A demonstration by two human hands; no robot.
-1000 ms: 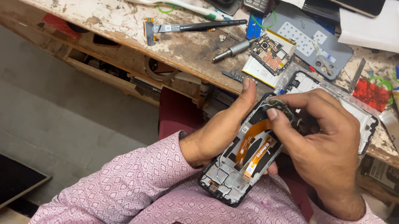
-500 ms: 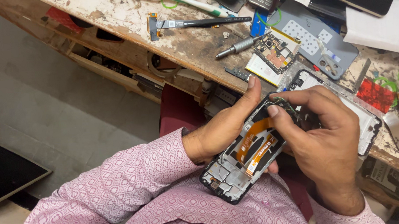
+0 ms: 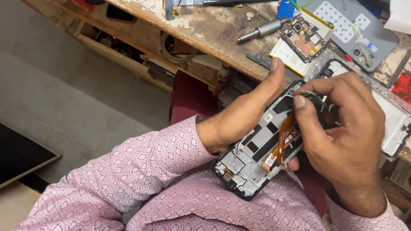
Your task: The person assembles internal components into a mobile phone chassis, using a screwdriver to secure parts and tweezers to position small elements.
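left hand (image 3: 243, 115) grips opened phone (image 3: 260, 150) | right hand (image 3: 344, 131) pinches small part (top end)

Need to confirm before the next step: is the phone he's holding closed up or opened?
Opened. The phone in the left hand shows bare frame and an orange flex cable; the right hand pinches at its top.

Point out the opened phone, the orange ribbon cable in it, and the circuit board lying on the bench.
Opened phone (image 3: 249, 163): head view, on its grey inner frame near the lower end.
Orange ribbon cable (image 3: 283, 141): head view, on the middle of the strip.
Circuit board (image 3: 302, 36): head view, on its copper-coloured centre.
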